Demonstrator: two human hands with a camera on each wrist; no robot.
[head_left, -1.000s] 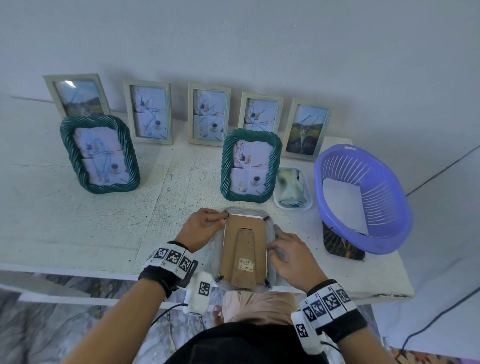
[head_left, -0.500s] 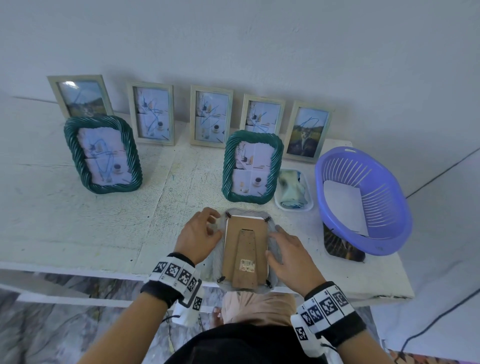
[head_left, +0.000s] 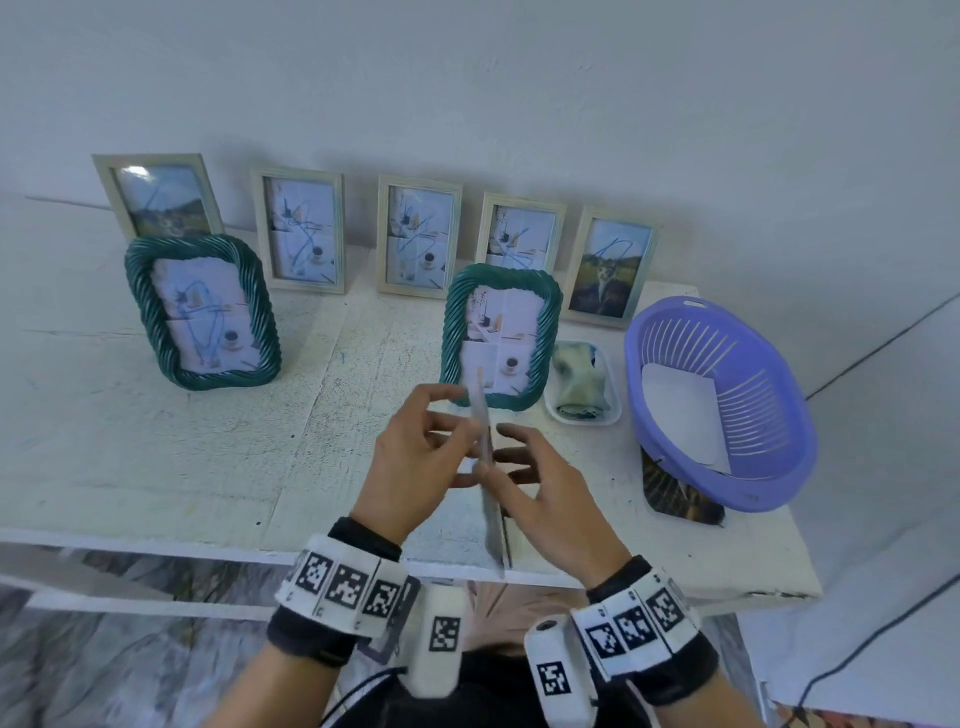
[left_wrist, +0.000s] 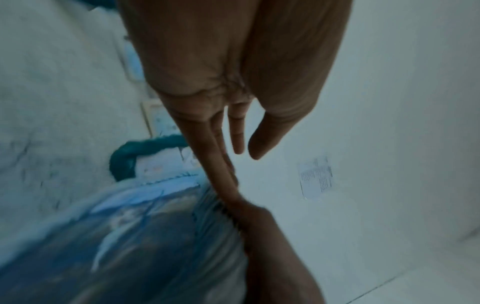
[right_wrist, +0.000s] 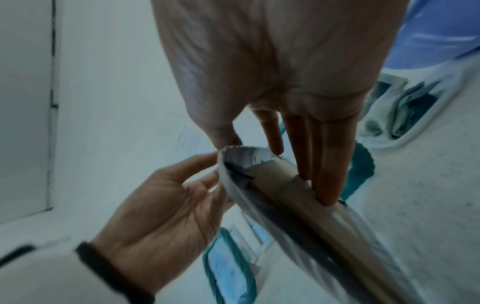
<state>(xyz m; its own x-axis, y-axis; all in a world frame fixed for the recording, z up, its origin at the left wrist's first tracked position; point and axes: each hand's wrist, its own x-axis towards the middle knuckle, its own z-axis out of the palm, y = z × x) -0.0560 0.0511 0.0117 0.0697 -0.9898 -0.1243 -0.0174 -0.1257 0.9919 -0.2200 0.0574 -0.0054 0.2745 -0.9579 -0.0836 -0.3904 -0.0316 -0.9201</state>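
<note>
Item: picture frame (head_left: 492, 525), grey ribbed rim, cardboard back (right_wrist: 285, 185). It is held clear of the tabletop (head_left: 156, 457), edge-on to the head camera, just in front of a standing green frame (head_left: 501, 338). Left hand (head_left: 415, 462): the upper rim is pinched between thumb and curled fingers. Right hand (head_left: 550, 493): straight fingers (right_wrist: 330, 164) are pressed flat against the back, with the thumb at the rim. Step judged in hand: the frame is being turned over between the hands. Next move, as judged: the turn is to be completed, the rear strut swung out, and the frame stood upright; a steady two-sided hold is called for.
</note>
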